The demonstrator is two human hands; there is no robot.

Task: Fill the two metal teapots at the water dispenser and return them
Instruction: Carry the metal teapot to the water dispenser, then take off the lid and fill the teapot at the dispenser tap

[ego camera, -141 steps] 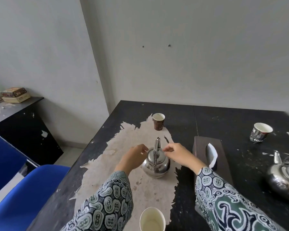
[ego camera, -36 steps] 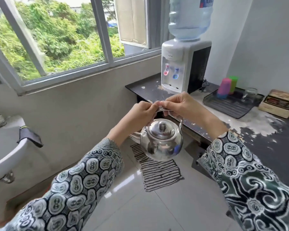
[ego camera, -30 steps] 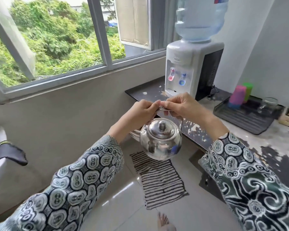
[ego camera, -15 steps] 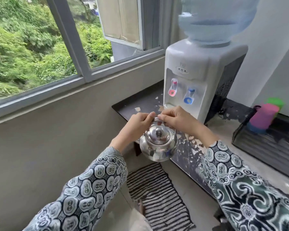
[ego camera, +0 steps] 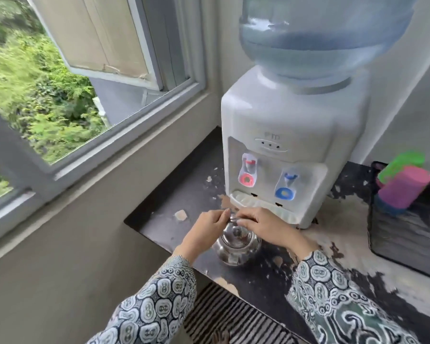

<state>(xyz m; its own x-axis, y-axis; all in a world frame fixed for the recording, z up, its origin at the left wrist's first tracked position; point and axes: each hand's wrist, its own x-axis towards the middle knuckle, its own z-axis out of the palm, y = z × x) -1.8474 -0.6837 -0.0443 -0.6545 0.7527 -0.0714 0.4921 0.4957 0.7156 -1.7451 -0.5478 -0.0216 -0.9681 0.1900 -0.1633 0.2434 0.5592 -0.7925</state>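
A shiny metal teapot (ego camera: 236,247) with its lid on rests on or just above the worn black counter (ego camera: 179,202), near its front edge. My left hand (ego camera: 204,232) and my right hand (ego camera: 263,227) both pinch its upright handle from either side. The white water dispenser (ego camera: 288,135) stands right behind it, with a blue bottle (ego camera: 315,33) on top. Its red tap (ego camera: 247,178) and blue tap (ego camera: 286,192) sit above a drip tray (ego camera: 253,203). The second teapot is out of view.
A dark dish tray (ego camera: 407,234) at the right holds a pink cup (ego camera: 405,189) and a green cup (ego camera: 400,165) lying on their sides. An open window (ego camera: 90,78) fills the left. A striped mat (ego camera: 233,319) lies on the floor below the counter.
I have carried the teapot from the table to the dispenser and come closer. In the last half second the teapot went down from mid-air to the counter in front of the drip tray.
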